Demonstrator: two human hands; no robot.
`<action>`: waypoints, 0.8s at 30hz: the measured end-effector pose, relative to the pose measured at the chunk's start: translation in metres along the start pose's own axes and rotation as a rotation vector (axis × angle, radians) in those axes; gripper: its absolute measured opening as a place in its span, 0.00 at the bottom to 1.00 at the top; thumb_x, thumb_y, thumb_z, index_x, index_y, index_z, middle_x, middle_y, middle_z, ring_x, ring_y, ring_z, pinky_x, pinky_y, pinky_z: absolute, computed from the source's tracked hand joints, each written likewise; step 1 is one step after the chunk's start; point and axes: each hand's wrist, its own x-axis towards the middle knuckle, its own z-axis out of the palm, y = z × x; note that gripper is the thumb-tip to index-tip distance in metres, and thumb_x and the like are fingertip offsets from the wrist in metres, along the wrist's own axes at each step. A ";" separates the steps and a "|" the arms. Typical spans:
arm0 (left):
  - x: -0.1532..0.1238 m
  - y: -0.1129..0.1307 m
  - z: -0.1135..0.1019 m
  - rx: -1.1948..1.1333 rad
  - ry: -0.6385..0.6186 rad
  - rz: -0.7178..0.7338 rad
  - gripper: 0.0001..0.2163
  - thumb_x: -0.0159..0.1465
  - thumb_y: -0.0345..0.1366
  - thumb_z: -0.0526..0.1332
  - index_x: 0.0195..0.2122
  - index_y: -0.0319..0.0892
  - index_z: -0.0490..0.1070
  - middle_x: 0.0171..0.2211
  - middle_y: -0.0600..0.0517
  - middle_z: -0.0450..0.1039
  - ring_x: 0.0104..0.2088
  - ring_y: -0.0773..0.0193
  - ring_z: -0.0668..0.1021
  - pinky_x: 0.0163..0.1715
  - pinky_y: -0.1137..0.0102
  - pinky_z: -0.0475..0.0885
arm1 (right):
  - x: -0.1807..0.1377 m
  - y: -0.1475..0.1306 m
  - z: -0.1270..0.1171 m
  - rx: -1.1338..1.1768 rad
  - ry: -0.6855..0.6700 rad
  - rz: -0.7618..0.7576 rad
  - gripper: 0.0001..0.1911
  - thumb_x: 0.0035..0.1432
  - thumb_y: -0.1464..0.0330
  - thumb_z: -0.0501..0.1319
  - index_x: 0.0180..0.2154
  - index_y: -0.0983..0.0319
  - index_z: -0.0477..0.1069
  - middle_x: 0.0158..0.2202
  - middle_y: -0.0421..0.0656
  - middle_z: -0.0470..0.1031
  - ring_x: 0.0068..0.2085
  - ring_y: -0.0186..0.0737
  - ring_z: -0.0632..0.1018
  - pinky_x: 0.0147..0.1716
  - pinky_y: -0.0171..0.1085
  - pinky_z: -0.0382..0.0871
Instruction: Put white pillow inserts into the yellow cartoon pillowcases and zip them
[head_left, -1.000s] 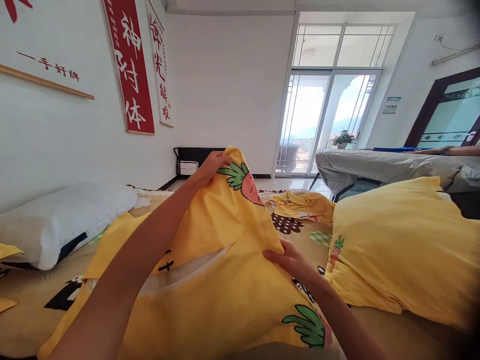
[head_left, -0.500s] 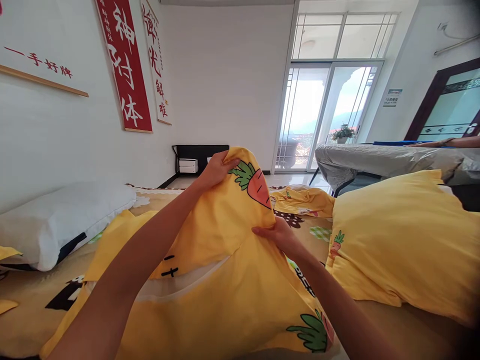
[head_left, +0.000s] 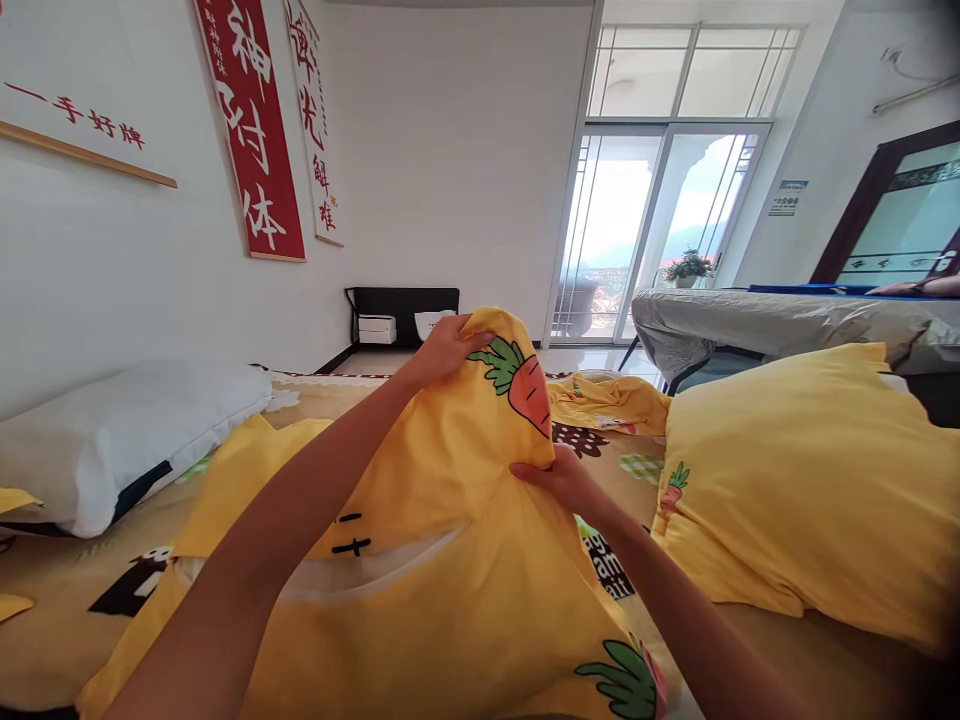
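A yellow pillowcase (head_left: 480, 580) with printed carrots spreads out before me, and white material shows through a long slit across its middle. One of its corners is raised off the bed. My left hand (head_left: 446, 350) pinches the top of that corner beside the carrot print, fingers closed on the cloth. Lower down on the corner's right edge, my right hand (head_left: 559, 478) grips the fabric, thumb in front and its other fingers mostly hidden behind. How far the white filling reaches inside the case cannot be seen.
A yellow-covered pillow (head_left: 802, 480) lies at the right and a white pillow (head_left: 135, 430) at the left. Crumpled yellow cloth (head_left: 611, 402) rests beyond on the patterned bed sheet (head_left: 52, 650). Past it stands a plastic-covered table (head_left: 772, 318), with part of another person's arm (head_left: 919, 288) above it.
Both hands and the raised corner have shifted slightly right and down, the grips unchanged. The other person's arm at the far right has drawn back toward the edge of the view.
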 end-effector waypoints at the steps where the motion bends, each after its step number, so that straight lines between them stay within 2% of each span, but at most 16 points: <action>1: 0.000 -0.001 0.000 0.005 -0.008 0.002 0.19 0.54 0.51 0.65 0.34 0.37 0.72 0.32 0.50 0.75 0.32 0.61 0.77 0.32 0.70 0.71 | 0.000 0.001 -0.002 -0.006 0.001 0.015 0.22 0.38 0.54 0.72 0.31 0.63 0.77 0.35 0.45 0.80 0.37 0.51 0.80 0.36 0.44 0.75; 4: 0.002 -0.004 0.001 0.020 -0.002 0.014 0.19 0.54 0.51 0.65 0.34 0.37 0.72 0.31 0.51 0.75 0.33 0.62 0.76 0.32 0.70 0.70 | -0.001 0.003 -0.003 0.032 -0.004 0.056 0.22 0.36 0.55 0.73 0.30 0.63 0.76 0.33 0.45 0.80 0.37 0.52 0.80 0.38 0.45 0.75; 11: 0.002 -0.005 0.009 0.065 -0.057 -0.016 0.16 0.55 0.48 0.64 0.34 0.38 0.73 0.30 0.53 0.74 0.31 0.64 0.75 0.33 0.70 0.70 | -0.004 0.003 0.013 0.284 -0.155 0.154 0.27 0.34 0.61 0.75 0.39 0.63 0.76 0.39 0.47 0.80 0.42 0.52 0.80 0.43 0.47 0.75; 14: 0.000 -0.007 0.012 0.037 -0.053 -0.020 0.16 0.55 0.48 0.64 0.34 0.38 0.73 0.30 0.53 0.74 0.31 0.64 0.75 0.33 0.71 0.70 | -0.006 0.006 0.019 0.309 -0.120 0.162 0.27 0.34 0.61 0.76 0.39 0.62 0.76 0.41 0.47 0.80 0.44 0.53 0.79 0.44 0.47 0.75; 17: -0.002 -0.008 0.013 -0.023 -0.025 -0.028 0.17 0.55 0.48 0.65 0.35 0.38 0.73 0.30 0.53 0.74 0.31 0.64 0.76 0.33 0.70 0.71 | -0.009 0.012 0.025 0.305 -0.048 0.083 0.26 0.36 0.57 0.74 0.39 0.61 0.76 0.42 0.47 0.80 0.43 0.53 0.79 0.45 0.48 0.75; 21: -0.003 -0.010 0.009 -0.043 0.024 -0.036 0.18 0.54 0.49 0.65 0.35 0.38 0.73 0.30 0.52 0.75 0.31 0.63 0.76 0.32 0.70 0.71 | -0.012 0.017 0.025 0.180 0.088 0.006 0.24 0.42 0.51 0.71 0.34 0.62 0.77 0.37 0.47 0.80 0.38 0.53 0.80 0.37 0.46 0.76; 24: -0.003 -0.011 0.004 -0.030 0.039 -0.023 0.18 0.54 0.50 0.66 0.33 0.38 0.73 0.30 0.52 0.75 0.31 0.63 0.76 0.32 0.70 0.71 | -0.014 0.019 0.019 0.123 0.122 -0.025 0.23 0.46 0.48 0.67 0.31 0.62 0.77 0.33 0.45 0.80 0.34 0.51 0.80 0.33 0.44 0.75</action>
